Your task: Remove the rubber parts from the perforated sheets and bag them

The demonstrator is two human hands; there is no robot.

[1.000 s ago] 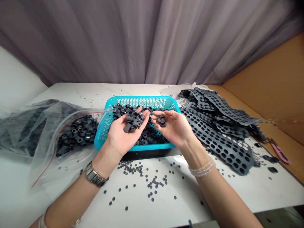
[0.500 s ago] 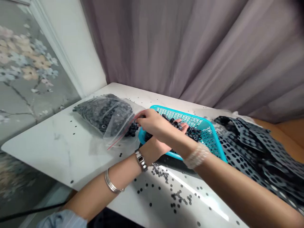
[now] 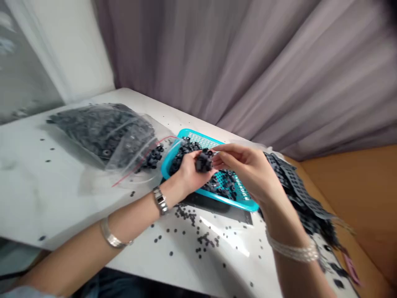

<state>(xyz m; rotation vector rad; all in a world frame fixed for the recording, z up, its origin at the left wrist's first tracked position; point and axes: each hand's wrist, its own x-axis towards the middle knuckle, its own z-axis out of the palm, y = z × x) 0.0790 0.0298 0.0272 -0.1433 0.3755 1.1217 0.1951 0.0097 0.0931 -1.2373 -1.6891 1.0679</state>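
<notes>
Over the basket, my left hand [image 3: 192,176] is cupped palm up around a handful of small black ring-shaped pieces [image 3: 203,162]. My right hand [image 3: 245,165] reaches in from the right. Its fingertips come together at the side of that handful, and whether a piece is between them is hidden. Below both hands is a turquoise plastic basket [image 3: 211,193] with perforated walls and many similar black pieces inside. To its left lies a clear zip bag [image 3: 102,130] full of black pieces. The bag's red-striped mouth touches the basket rim, and several pieces sit in the opening.
Small black discs [image 3: 204,240] are scattered over the white table [image 3: 71,203]. A dark flat item [image 3: 223,211] lies under the basket. Perforated dark sheets [image 3: 297,186] are heaped at the right, near a pink-handled tool [image 3: 350,265]. A grey curtain [image 3: 192,62] hangs behind.
My right hand has left the bag's mouth and moved right, to the handful in my left hand. My left hand has come into fuller view. The camera view has shifted.
</notes>
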